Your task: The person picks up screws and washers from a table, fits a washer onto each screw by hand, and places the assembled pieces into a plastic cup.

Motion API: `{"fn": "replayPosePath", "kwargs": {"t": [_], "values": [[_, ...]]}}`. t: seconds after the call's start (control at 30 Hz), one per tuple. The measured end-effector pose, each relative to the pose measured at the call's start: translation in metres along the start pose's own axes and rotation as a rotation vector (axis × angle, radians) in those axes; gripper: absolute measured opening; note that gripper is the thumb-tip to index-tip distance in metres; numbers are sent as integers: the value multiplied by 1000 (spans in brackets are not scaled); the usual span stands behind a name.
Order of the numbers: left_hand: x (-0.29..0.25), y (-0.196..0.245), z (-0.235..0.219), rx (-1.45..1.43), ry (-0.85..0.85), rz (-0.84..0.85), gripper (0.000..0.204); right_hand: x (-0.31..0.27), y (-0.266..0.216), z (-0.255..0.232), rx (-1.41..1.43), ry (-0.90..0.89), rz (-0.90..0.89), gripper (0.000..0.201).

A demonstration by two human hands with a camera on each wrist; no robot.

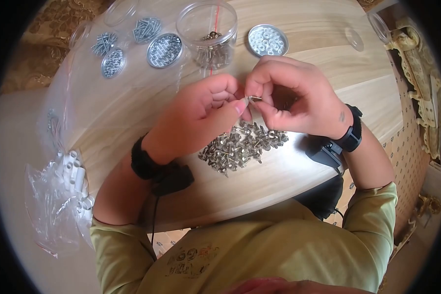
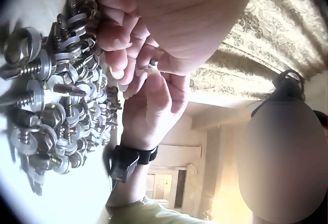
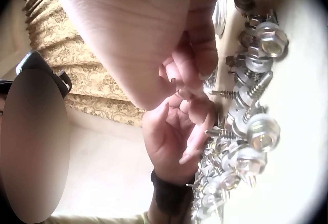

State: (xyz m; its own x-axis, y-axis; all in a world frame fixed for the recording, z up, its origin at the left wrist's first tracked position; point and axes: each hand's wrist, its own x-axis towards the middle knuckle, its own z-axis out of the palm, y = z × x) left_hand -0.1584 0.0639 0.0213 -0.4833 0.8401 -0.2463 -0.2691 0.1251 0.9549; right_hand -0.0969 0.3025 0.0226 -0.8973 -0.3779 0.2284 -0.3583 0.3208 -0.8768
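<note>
Above a pile of metal screws with washers [image 1: 240,147], the two hands meet at the fingertips. The right hand [image 1: 299,95] pinches a small screw [image 1: 256,98] between thumb and forefinger. The left hand [image 1: 196,112] has its thumb and finger closed on the other end of it, where something pale shows, perhaps a washer. In the left wrist view the screw's end [image 2: 153,63] peeks out between the fingers, beside the screw pile [image 2: 66,111]. In the right wrist view the fingers hide most of the screw, with the pile [image 3: 251,126] alongside.
Behind the hands stands a clear jar [image 1: 213,54] partly filled with screws. Round lids of small parts [image 1: 268,41] [image 1: 165,50] [image 1: 113,63] and loose screw heaps [image 1: 147,30] lie around it. A plastic bag with white tubes [image 1: 73,176] is at the left edge.
</note>
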Motion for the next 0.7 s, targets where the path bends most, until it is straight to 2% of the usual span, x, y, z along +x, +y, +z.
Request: {"fn": "replayPosePath", "kwargs": {"t": [0.07, 0.2, 0.27, 0.33, 0.47, 0.53, 0.57, 0.63, 0.7], "values": [[0, -2, 1, 8, -8, -3, 14, 1, 4, 6, -14, 65, -64, 15], [-1, -4, 5, 92, 14, 32, 13, 2, 1, 4, -88, 13, -64, 14], [-2, -5, 5, 126, 30, 44, 14, 1, 0, 3, -133, -37, -89, 21], [-2, -10, 4, 265, 7, 105, 25, 1, 2, 5, -122, -36, -102, 21], [-3, -8, 5, 320, 12, 88, 24, 1, -1, 7, -88, -35, -95, 19], [-2, -11, 8, 278, 47, 178, 25, 2, -3, 7, -103, -40, -97, 18], [-3, -8, 8, 279, 47, 179, 25, 2, -4, 6, -118, -44, -99, 16], [-5, 3, 8, 251, 29, 46, 28, 2, -9, 5, -113, -52, -84, 16], [-3, -7, 6, 238, 33, 95, 30, 3, -10, 5, -108, -62, -69, 17]]}}
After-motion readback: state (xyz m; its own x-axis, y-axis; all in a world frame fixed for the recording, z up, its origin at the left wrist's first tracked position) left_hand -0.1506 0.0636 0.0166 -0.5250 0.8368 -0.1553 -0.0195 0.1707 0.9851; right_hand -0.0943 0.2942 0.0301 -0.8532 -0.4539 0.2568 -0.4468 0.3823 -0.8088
